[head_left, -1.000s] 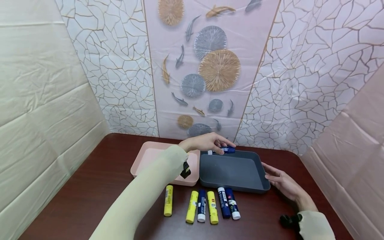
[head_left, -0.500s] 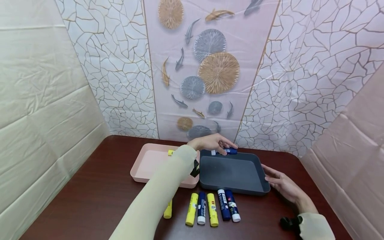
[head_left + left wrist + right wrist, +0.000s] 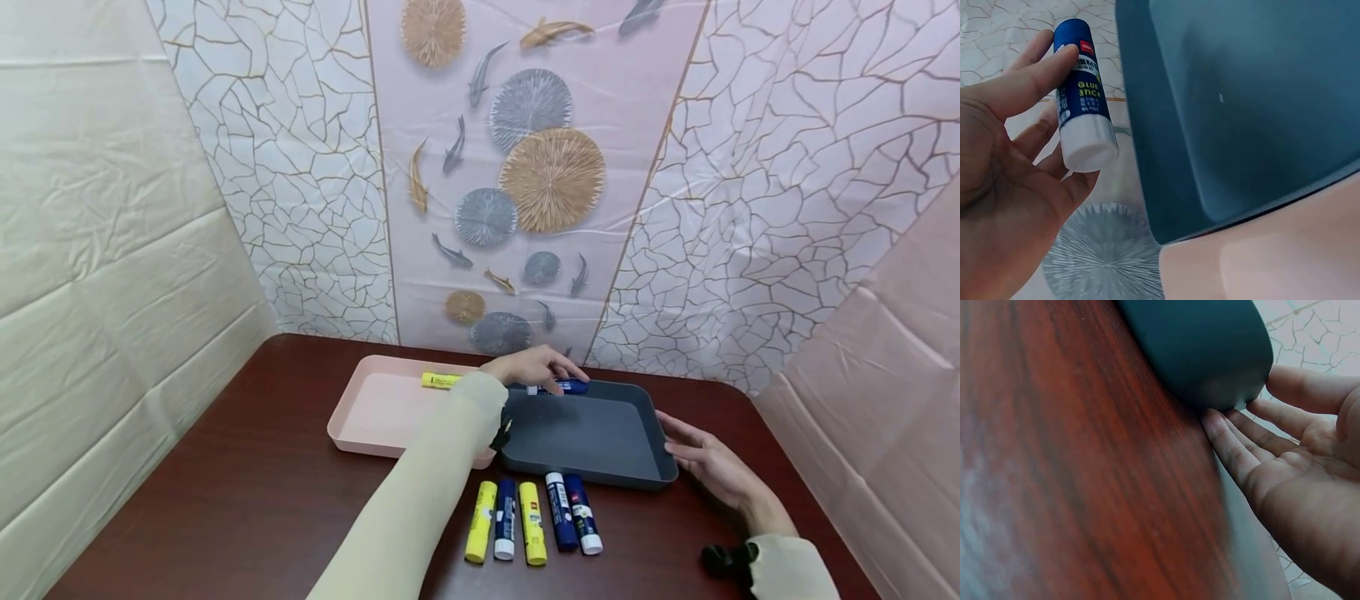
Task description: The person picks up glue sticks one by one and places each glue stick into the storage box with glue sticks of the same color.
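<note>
1 held stick (image 3: 1087, 103) near tray edge (image 3: 1152, 156).

From far away, I see long cream sleeves (image 3: 420, 492) with wavy ends (image 3: 759, 571), little black things (image 3: 724, 561) beside them, and two bare hands (image 3: 708, 467).

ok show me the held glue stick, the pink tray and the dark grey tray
Held glue stick (image 3: 1087, 94): left wrist view, printed label on its barrel.
Pink tray (image 3: 384, 408): head view, bare part of its floor.
Dark grey tray (image 3: 588, 435): head view, bare part of its floor.
</note>
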The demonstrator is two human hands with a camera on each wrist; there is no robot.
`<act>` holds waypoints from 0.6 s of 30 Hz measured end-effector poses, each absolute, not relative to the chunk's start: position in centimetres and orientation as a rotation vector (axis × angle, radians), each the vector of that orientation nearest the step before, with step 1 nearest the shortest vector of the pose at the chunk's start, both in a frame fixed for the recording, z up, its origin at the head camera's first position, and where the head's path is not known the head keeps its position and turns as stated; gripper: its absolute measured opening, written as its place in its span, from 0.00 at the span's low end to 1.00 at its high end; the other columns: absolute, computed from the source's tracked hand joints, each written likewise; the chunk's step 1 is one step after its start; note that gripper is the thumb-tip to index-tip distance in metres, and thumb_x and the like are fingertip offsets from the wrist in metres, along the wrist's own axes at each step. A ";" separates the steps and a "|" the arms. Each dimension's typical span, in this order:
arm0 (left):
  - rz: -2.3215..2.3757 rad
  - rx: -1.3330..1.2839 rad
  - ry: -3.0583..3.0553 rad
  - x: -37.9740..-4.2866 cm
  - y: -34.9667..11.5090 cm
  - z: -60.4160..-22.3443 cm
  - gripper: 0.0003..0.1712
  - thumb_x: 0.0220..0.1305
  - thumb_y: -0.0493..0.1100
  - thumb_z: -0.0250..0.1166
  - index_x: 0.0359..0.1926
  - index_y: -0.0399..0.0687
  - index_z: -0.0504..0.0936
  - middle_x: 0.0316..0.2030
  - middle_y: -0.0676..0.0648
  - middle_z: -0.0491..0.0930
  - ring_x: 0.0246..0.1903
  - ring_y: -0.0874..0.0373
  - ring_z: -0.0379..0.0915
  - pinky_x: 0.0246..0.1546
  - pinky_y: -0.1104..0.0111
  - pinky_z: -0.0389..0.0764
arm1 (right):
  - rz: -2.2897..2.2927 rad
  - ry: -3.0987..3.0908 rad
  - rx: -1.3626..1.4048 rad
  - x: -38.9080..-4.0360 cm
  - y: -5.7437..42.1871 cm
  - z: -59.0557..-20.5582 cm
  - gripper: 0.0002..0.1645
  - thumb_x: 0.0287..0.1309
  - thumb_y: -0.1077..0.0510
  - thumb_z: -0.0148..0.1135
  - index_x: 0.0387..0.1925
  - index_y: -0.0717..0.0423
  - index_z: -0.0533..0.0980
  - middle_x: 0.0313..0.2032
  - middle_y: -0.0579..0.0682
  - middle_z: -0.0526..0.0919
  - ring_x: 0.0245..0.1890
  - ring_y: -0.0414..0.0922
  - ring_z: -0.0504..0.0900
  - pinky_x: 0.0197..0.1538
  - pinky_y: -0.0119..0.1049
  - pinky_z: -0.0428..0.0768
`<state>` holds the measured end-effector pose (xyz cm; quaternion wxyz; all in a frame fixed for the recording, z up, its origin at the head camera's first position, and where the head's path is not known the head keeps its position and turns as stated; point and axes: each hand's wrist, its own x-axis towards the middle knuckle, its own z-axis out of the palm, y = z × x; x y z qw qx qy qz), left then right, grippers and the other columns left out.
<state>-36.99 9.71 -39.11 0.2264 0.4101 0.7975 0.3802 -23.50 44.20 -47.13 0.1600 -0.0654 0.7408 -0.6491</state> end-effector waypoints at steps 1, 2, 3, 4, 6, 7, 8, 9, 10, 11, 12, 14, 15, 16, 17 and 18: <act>1.045 1.122 2.203 -37.0 9.7 -39.2 0.25 0.69 0.28 0.66 0.63 0.48 0.84 0.68 0.44 0.76 0.66 0.52 0.72 0.50 0.69 0.82 | -1.853 2.115 -0.190 -23.5 44.2 -47.1 0.43 0.79 0.61 0.52 0.83 0.60 0.43 0.80 0.69 0.41 0.63 0.30 0.75 0.60 0.28 0.77; 1.042 1.116 2.207 -37.0 9.7 -39.4 0.25 0.68 0.27 0.66 0.63 0.48 0.85 0.68 0.44 0.76 0.66 0.52 0.72 0.50 0.69 0.82 | -1.852 2.113 -0.192 -23.5 44.2 -47.1 0.43 0.79 0.61 0.52 0.83 0.60 0.42 0.80 0.68 0.41 0.63 0.30 0.75 0.60 0.28 0.77; 1.043 1.107 2.210 -37.0 9.8 -39.5 0.24 0.68 0.27 0.66 0.62 0.48 0.85 0.67 0.44 0.76 0.66 0.52 0.73 0.49 0.69 0.82 | -1.850 2.113 -0.192 -23.6 44.2 -47.1 0.43 0.79 0.61 0.52 0.83 0.60 0.42 0.80 0.69 0.41 0.63 0.30 0.75 0.60 0.28 0.76; 1.035 1.109 2.218 -36.9 9.9 -39.5 0.25 0.67 0.26 0.66 0.62 0.47 0.86 0.67 0.43 0.76 0.66 0.51 0.73 0.49 0.69 0.82 | -1.851 2.114 -0.189 -23.6 44.2 -47.1 0.43 0.79 0.60 0.52 0.83 0.59 0.42 0.80 0.68 0.41 0.63 0.29 0.75 0.60 0.28 0.76; 1.010 1.117 2.235 -36.9 10.3 -39.6 0.24 0.66 0.26 0.67 0.61 0.47 0.86 0.67 0.43 0.77 0.65 0.51 0.74 0.48 0.70 0.82 | -1.853 2.117 -0.182 -23.5 44.3 -47.2 0.43 0.79 0.60 0.52 0.83 0.59 0.43 0.80 0.68 0.41 0.63 0.29 0.75 0.60 0.28 0.76; 0.997 1.116 2.246 -36.9 10.4 -39.7 0.25 0.66 0.26 0.68 0.61 0.47 0.86 0.66 0.43 0.78 0.65 0.51 0.74 0.48 0.71 0.82 | -1.852 2.118 -0.178 -23.5 44.3 -47.2 0.43 0.79 0.60 0.52 0.83 0.59 0.43 0.81 0.68 0.41 0.63 0.29 0.75 0.60 0.28 0.77; 0.977 1.116 2.259 -36.8 10.6 -39.7 0.25 0.66 0.26 0.68 0.61 0.47 0.86 0.66 0.44 0.78 0.65 0.52 0.74 0.47 0.72 0.82 | -1.851 2.120 -0.174 -23.5 44.3 -47.2 0.43 0.79 0.60 0.52 0.83 0.59 0.43 0.81 0.68 0.41 0.63 0.29 0.75 0.60 0.28 0.77; 0.953 1.111 2.276 -36.8 10.9 -39.8 0.25 0.66 0.26 0.68 0.61 0.48 0.86 0.65 0.44 0.78 0.64 0.53 0.75 0.46 0.72 0.81 | -1.849 2.122 -0.167 -23.5 44.3 -47.2 0.43 0.79 0.60 0.53 0.83 0.59 0.43 0.81 0.68 0.41 0.63 0.29 0.75 0.60 0.28 0.77; 0.926 1.104 2.294 -36.7 11.0 -39.9 0.25 0.66 0.27 0.69 0.61 0.49 0.86 0.65 0.44 0.79 0.63 0.53 0.75 0.45 0.73 0.81 | -1.850 2.122 -0.160 -23.5 44.3 -47.2 0.43 0.79 0.59 0.53 0.83 0.59 0.43 0.81 0.68 0.41 0.63 0.29 0.75 0.60 0.28 0.77; 0.893 1.095 2.318 -36.7 11.2 -40.0 0.25 0.66 0.28 0.69 0.61 0.51 0.87 0.64 0.45 0.80 0.63 0.54 0.76 0.44 0.74 0.80 | -1.850 2.123 -0.154 -23.4 44.3 -47.2 0.43 0.79 0.59 0.53 0.83 0.59 0.43 0.81 0.67 0.41 0.63 0.29 0.75 0.60 0.28 0.77; 0.860 1.081 2.343 -36.6 11.4 -40.0 0.25 0.67 0.28 0.69 0.61 0.52 0.87 0.64 0.45 0.80 0.63 0.55 0.76 0.44 0.74 0.80 | -1.849 2.126 -0.151 -23.4 44.3 -47.2 0.43 0.78 0.59 0.53 0.83 0.59 0.44 0.81 0.67 0.42 0.63 0.29 0.75 0.60 0.28 0.77; 0.786 1.058 2.392 -36.4 11.7 -40.2 0.25 0.67 0.30 0.69 0.61 0.55 0.87 0.62 0.46 0.81 0.62 0.56 0.76 0.45 0.73 0.79 | -1.842 2.132 -0.151 -23.4 44.2 -47.2 0.43 0.79 0.59 0.53 0.83 0.58 0.44 0.81 0.67 0.42 0.63 0.29 0.75 0.60 0.28 0.77; 0.754 1.049 2.414 -36.4 11.8 -40.3 0.25 0.67 0.30 0.69 0.60 0.56 0.87 0.62 0.45 0.82 0.62 0.56 0.76 0.45 0.72 0.79 | -1.839 2.135 -0.151 -23.4 44.2 -47.2 0.43 0.79 0.59 0.53 0.83 0.58 0.44 0.81 0.67 0.42 0.63 0.29 0.75 0.60 0.27 0.76; 0.724 1.040 2.435 -36.3 11.8 -40.3 0.25 0.67 0.31 0.69 0.60 0.57 0.87 0.61 0.46 0.82 0.61 0.56 0.76 0.47 0.72 0.79 | -1.839 2.138 -0.150 -23.4 44.2 -47.2 0.43 0.78 0.59 0.53 0.83 0.58 0.44 0.81 0.67 0.42 0.63 0.29 0.75 0.60 0.27 0.76; 0.701 1.033 2.451 -36.3 11.9 -40.4 0.25 0.68 0.31 0.69 0.60 0.58 0.87 0.61 0.46 0.82 0.62 0.56 0.76 0.48 0.71 0.80 | -1.837 2.140 -0.151 -23.4 44.2 -47.1 0.43 0.79 0.59 0.53 0.83 0.58 0.44 0.81 0.67 0.42 0.63 0.30 0.75 0.60 0.27 0.76; 0.689 1.025 2.460 -36.2 11.9 -40.4 0.25 0.67 0.31 0.69 0.60 0.58 0.87 0.61 0.46 0.82 0.62 0.56 0.76 0.49 0.70 0.80 | -1.834 2.142 -0.153 -23.5 44.2 -47.1 0.43 0.79 0.60 0.53 0.83 0.58 0.44 0.81 0.67 0.42 0.63 0.30 0.75 0.60 0.27 0.76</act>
